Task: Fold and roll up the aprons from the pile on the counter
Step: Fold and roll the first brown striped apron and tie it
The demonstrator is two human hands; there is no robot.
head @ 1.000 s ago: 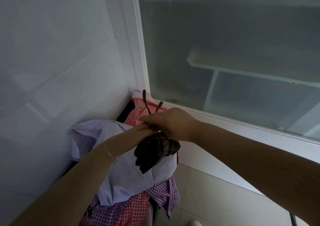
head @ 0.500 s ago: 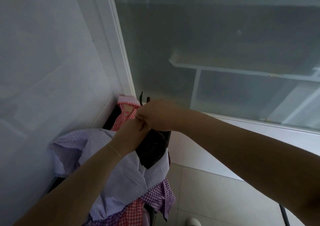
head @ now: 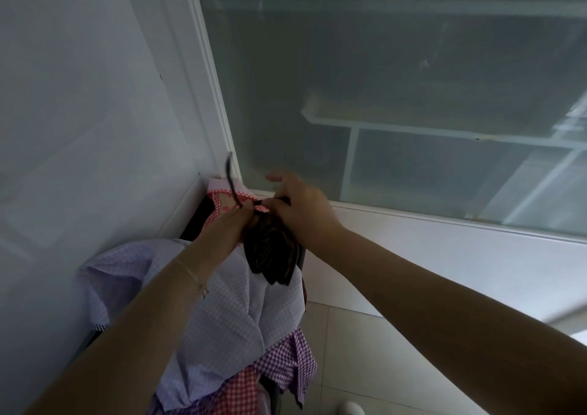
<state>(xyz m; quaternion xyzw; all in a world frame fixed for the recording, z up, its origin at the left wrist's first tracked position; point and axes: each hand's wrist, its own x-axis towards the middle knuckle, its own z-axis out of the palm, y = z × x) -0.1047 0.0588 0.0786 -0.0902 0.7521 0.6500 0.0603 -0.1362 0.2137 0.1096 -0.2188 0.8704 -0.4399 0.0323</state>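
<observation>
Rolled brown apron [head: 271, 251] (2 hands pinching strap [head: 231, 182])

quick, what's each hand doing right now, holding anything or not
Left hand: pinches the dark strap of the rolled brown apron.
Right hand: grips the top of the rolled brown apron, some fingers lifted.
</observation>
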